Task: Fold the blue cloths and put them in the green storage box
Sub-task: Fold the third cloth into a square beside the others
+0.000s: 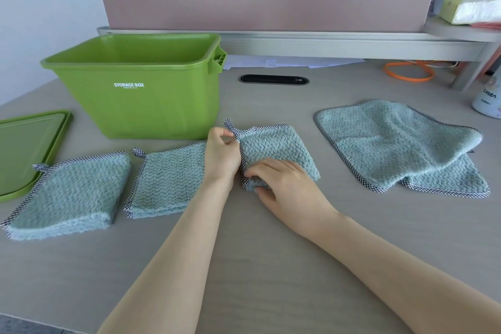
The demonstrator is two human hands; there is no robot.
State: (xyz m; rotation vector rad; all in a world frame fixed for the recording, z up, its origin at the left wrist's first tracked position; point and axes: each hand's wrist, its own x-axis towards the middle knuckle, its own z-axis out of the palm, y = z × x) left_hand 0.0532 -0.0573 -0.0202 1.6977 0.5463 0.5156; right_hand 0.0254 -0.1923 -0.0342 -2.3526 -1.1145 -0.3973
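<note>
A folded blue cloth (282, 148) lies in the middle of the table, just right of the green storage box (141, 106). My left hand (221, 154) pinches its checked left edge near the top corner. My right hand (282, 184) grips the lower left corner, fingers curled round the layers. Two folded blue cloths lie to the left: one (168, 179) partly under my left hand, another (67, 195) at the far left. Unfolded blue cloths (398, 146) lie in a loose pile at the right. The box stands open; its inside bottom is hidden.
The green lid (27, 149) lies flat at the left table edge. A black cable slot (273, 79) sits behind the cloths. An orange band (406, 72) and a white cup (488, 100) are at the back right, below a grey shelf (352, 43) with tissues.
</note>
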